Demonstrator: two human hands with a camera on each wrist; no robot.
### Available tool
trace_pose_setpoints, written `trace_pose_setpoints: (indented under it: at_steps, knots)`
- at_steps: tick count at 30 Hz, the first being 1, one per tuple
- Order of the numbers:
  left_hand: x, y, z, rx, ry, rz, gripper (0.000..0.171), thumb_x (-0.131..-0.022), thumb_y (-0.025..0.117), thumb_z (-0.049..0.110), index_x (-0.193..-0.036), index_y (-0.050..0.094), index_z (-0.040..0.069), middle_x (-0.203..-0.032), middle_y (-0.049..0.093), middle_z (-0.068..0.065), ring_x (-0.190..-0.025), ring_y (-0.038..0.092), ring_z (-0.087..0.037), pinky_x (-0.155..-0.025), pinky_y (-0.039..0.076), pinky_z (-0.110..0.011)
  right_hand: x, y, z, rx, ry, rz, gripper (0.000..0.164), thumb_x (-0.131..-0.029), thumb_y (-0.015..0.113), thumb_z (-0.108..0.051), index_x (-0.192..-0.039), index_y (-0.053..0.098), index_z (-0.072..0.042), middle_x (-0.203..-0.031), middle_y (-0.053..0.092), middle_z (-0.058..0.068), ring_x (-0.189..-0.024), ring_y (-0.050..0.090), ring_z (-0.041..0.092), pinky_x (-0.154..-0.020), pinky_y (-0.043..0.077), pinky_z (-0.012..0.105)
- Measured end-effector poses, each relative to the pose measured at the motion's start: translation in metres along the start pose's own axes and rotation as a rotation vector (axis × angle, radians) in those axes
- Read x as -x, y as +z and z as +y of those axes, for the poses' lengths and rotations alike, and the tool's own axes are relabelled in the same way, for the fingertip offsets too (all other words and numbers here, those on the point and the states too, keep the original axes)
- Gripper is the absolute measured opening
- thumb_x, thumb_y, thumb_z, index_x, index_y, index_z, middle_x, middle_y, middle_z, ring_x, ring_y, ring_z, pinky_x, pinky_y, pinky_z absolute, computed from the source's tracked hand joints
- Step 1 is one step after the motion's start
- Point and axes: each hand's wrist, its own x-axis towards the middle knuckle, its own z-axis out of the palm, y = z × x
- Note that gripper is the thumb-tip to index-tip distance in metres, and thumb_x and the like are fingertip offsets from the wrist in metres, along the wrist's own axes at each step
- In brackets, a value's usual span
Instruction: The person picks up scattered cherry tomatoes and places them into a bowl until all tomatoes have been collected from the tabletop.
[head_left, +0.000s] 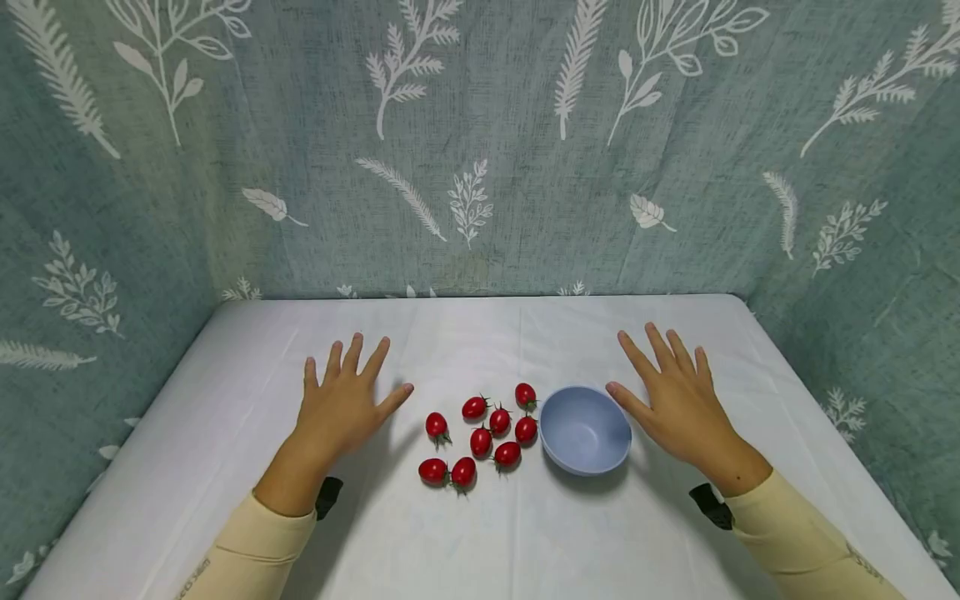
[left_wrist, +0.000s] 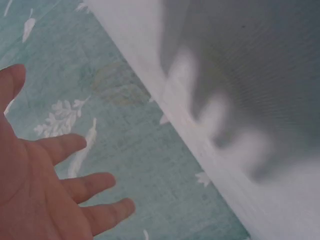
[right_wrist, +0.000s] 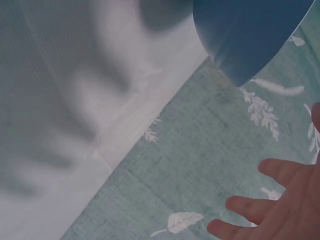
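Observation:
Several small red cherry tomatoes (head_left: 481, 442) with green stems lie loosely grouped on the white table, between the two hands. Just right of them stands a light blue bowl (head_left: 587, 432), with nothing visible inside; its side (right_wrist: 245, 35) also shows in the right wrist view. My left hand (head_left: 341, 408) is spread, palm down, above the table to the left of the tomatoes, holding nothing. My right hand (head_left: 678, 404) is likewise spread with straight fingers, its thumb tip close to the bowl's right rim. Whether that thumb touches the rim I cannot tell.
A white cloth (head_left: 450, 550) covers the table, whose far edge meets a green-blue curtain (head_left: 525, 208) with white leaf prints. The same fabric hangs at the left and right sides. Dark bands (head_left: 328, 497) sit on the wrists beside the pale sleeves.

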Motion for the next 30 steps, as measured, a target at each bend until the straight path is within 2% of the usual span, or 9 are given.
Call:
trace_pose_setpoints:
  at_steps: [3,6,7,10,12,15,20,25,30]
  knots:
    - [0.001,-0.002,0.001,-0.001,-0.004,0.019,0.081,-0.096,0.047,0.064,-0.16,0.025,0.019,-0.165,0.018,-0.023,-0.15,0.015,-0.05,-0.116,0.005,-0.072,0.002,0.001,-0.001,-0.03,0.002,-0.005,0.075,-0.099,0.047,-0.059,-0.16,0.025,-0.02,-0.164,0.017,0.025,-0.149,0.015,0.053,-0.112,0.01,0.075]
    - [0.003,-0.003,0.003,-0.001,0.01,0.06,0.075,-0.097,0.052,0.057,-0.157,0.032,0.017,-0.161,0.027,-0.024,-0.147,0.027,-0.047,-0.114,0.018,-0.071,0.005,0.002,0.0,-0.117,0.013,-0.014,0.073,-0.1,0.05,-0.055,-0.159,0.027,-0.019,-0.162,0.024,0.025,-0.146,0.024,0.051,-0.111,0.022,0.073]
    - [0.004,-0.003,0.003,0.006,0.021,0.078,0.073,-0.097,0.054,0.054,-0.156,0.035,0.016,-0.16,0.032,-0.023,-0.144,0.032,-0.047,-0.112,0.024,-0.07,0.007,0.002,0.0,-0.157,0.015,-0.015,0.071,-0.101,0.051,-0.053,-0.159,0.029,-0.017,-0.159,0.03,0.024,-0.143,0.031,0.049,-0.108,0.029,0.071]
    - [0.005,-0.004,0.006,0.039,0.067,0.136,0.063,-0.097,0.058,0.045,-0.15,0.044,0.014,-0.152,0.044,-0.022,-0.134,0.047,-0.045,-0.103,0.039,-0.067,0.009,0.003,0.004,-0.302,0.037,-0.019,0.063,-0.102,0.053,-0.045,-0.155,0.037,-0.014,-0.148,0.047,0.022,-0.121,0.056,0.039,-0.092,0.049,0.057]
    - [0.006,-0.004,0.008,0.072,0.104,0.178,0.056,-0.097,0.059,0.04,-0.146,0.049,0.013,-0.145,0.052,-0.02,-0.126,0.055,-0.043,-0.097,0.045,-0.063,0.009,0.005,0.008,-0.416,0.061,-0.044,0.058,-0.103,0.053,-0.041,-0.152,0.04,-0.013,-0.141,0.054,0.021,-0.101,0.066,0.03,-0.08,0.055,0.044]
    - [0.007,-0.003,0.012,0.112,0.155,0.229,0.049,-0.097,0.062,0.036,-0.14,0.057,0.013,-0.135,0.061,-0.017,-0.117,0.062,-0.038,-0.091,0.05,-0.058,0.007,0.01,0.015,-0.654,0.116,-0.134,0.056,-0.104,0.053,-0.038,-0.151,0.042,-0.01,-0.137,0.055,0.024,-0.08,0.069,0.022,-0.065,0.056,0.034]
    - [0.009,0.002,0.019,0.148,0.186,0.237,0.043,-0.096,0.064,0.034,-0.134,0.062,0.015,-0.125,0.067,-0.013,-0.105,0.068,-0.033,-0.085,0.055,-0.053,0.007,0.021,0.027,-0.998,0.182,-0.338,0.06,-0.105,0.052,-0.033,-0.153,0.034,-0.002,-0.145,0.044,0.034,-0.072,0.07,0.024,-0.06,0.059,0.039]
    - [0.011,0.007,0.022,0.171,0.171,0.19,0.039,-0.096,0.065,0.032,-0.132,0.064,0.016,-0.123,0.069,-0.009,-0.102,0.069,-0.03,-0.084,0.055,-0.05,0.011,0.032,0.034,-1.126,0.225,-0.465,0.061,-0.104,0.052,-0.034,-0.153,0.035,-0.001,-0.145,0.043,0.031,-0.074,0.069,0.023,-0.064,0.06,0.042]
    - [0.011,0.009,0.023,0.192,0.161,0.168,0.037,-0.097,0.064,0.032,-0.131,0.064,0.016,-0.121,0.07,-0.008,-0.102,0.069,-0.028,-0.083,0.055,-0.049,0.011,0.038,0.037,-1.193,0.183,-0.512,0.062,-0.106,0.051,-0.03,-0.153,0.031,0.005,-0.129,0.055,0.025,-0.075,0.07,0.022,-0.068,0.061,0.042]
